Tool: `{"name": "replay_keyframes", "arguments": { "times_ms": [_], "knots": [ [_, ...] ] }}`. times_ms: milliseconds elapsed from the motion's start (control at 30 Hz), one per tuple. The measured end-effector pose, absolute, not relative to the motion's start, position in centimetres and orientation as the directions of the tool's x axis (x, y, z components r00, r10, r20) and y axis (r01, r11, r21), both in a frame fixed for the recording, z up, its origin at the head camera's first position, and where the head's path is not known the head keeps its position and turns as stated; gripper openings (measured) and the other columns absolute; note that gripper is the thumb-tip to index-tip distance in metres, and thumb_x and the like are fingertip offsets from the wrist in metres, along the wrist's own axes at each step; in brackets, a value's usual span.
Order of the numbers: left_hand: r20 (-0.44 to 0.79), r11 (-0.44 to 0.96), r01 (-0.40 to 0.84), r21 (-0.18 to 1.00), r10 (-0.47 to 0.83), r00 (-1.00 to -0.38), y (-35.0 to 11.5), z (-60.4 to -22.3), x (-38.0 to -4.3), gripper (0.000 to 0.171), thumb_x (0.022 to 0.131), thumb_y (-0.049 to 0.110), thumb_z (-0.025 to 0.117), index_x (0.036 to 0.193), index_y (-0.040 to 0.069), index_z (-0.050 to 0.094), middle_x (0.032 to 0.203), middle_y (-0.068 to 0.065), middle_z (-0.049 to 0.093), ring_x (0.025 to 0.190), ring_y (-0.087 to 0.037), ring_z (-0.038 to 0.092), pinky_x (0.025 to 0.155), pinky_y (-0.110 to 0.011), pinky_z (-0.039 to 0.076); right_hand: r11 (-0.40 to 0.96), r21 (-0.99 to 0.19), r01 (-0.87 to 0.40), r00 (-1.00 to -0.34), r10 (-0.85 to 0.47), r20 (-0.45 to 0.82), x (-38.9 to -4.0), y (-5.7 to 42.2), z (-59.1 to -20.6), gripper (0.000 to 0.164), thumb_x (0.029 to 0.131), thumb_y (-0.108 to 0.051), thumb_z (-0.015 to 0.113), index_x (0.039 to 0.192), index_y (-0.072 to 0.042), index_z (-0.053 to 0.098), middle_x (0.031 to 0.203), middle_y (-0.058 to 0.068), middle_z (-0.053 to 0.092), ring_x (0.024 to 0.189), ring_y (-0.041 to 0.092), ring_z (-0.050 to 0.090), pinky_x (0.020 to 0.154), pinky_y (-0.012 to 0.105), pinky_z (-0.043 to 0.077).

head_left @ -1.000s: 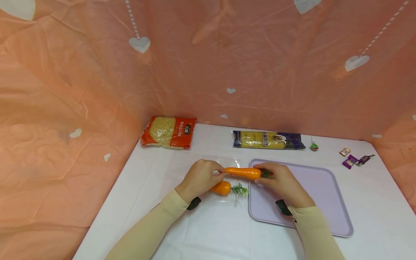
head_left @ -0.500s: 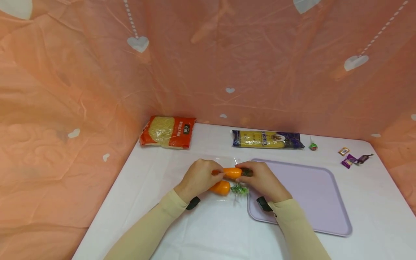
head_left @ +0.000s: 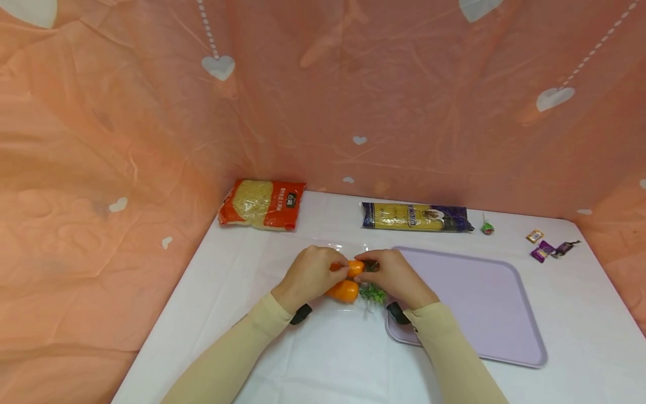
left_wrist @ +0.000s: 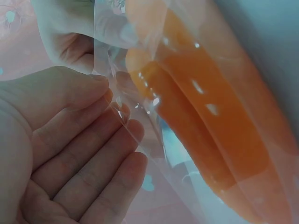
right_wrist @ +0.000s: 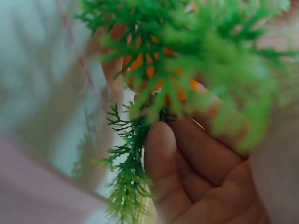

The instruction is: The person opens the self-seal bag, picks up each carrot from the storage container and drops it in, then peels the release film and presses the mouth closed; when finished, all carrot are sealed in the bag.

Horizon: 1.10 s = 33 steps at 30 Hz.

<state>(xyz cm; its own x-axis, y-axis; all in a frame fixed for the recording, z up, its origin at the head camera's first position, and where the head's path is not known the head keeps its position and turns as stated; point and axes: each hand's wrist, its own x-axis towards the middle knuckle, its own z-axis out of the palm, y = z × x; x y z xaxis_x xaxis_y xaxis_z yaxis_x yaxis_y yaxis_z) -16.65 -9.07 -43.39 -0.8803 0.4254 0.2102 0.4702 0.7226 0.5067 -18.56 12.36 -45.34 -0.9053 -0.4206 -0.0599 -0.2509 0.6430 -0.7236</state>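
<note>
A clear plastic bag (left_wrist: 175,147) lies under and around two orange carrots. My left hand (head_left: 309,275) pinches the bag's edge between thumb and forefinger, with its other fingers loosely bent in the left wrist view. My right hand (head_left: 396,279) holds the farther carrot (head_left: 355,268) by its leafy end; the tapered part is inside the bag, hidden behind my left hand in the head view. Nearer me lies the other carrot (head_left: 344,292), mostly in the bag, its green leaves (head_left: 373,293) sticking out. Those leaves blur across the right wrist view, above the held carrot's leaves (right_wrist: 131,168).
A lilac tray (head_left: 484,303) sits right of the bag, partly under my right wrist. Along the back are a red noodle packet (head_left: 262,205), a spaghetti packet (head_left: 416,217) and a lollipop (head_left: 487,227). Several wrapped candies (head_left: 543,251) lie at far right.
My right hand has moved left, pushing the farther carrot into the bag until only its thick end shows beside my left hand. The left hand has stayed in place.
</note>
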Motion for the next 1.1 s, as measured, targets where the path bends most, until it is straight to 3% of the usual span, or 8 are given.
{"name": "replay_keyframes", "arguments": {
  "times_ms": [233,667,867,1100],
  "knots": [
    [0.226,0.725,0.476,0.498,0.422,-0.878,-9.0,-43.2,-16.6,0.012,0.090,0.027,0.077,0.095,0.018,0.082,0.091,0.006,0.077,0.083,-0.009,0.069,0.076,-0.021,0.057,0.634,-0.739,-0.228,-0.904,-0.419,-0.081,-18.7,11.5,-45.5,0.031,0.083,-0.027,0.084,0.112,-0.019,0.077,0.101,-0.007,0.074,0.087,0.010,0.066,0.089,0.034,0.058],
    [0.261,0.717,0.501,0.484,0.428,-0.865,-9.1,-43.2,-16.5,0.010,0.091,0.025,0.075,0.091,0.018,0.082,0.088,0.006,0.077,0.078,-0.007,0.068,0.076,-0.022,0.057,0.646,-0.694,-0.317,-0.882,-0.469,-0.034,-19.0,10.9,-45.5,0.025,0.084,-0.027,0.083,0.108,-0.022,0.077,0.098,-0.009,0.075,0.084,0.006,0.065,0.085,0.032,0.057],
    [0.248,0.710,0.494,0.502,0.429,-0.869,-9.0,-43.1,-16.4,0.010,0.091,0.025,0.075,0.092,0.018,0.082,0.090,0.006,0.077,0.081,-0.008,0.069,0.078,-0.022,0.058,0.645,-0.707,-0.289,-0.891,-0.451,-0.048,-18.8,11.1,-45.3,0.032,0.085,-0.027,0.083,0.115,-0.020,0.076,0.104,-0.006,0.075,0.087,0.008,0.068,0.085,0.032,0.059],
    [0.229,0.715,0.483,0.505,0.429,-0.874,-9.0,-43.0,-16.4,0.012,0.091,0.026,0.075,0.094,0.017,0.082,0.089,0.006,0.078,0.079,-0.008,0.068,0.074,-0.020,0.057,0.655,-0.717,-0.238,-0.915,-0.399,-0.061,-17.8,12.0,-44.1,0.045,0.088,-0.032,0.079,0.129,-0.015,0.070,0.124,0.000,0.072,0.103,0.018,0.072,0.091,0.039,0.059]
  ]
}}
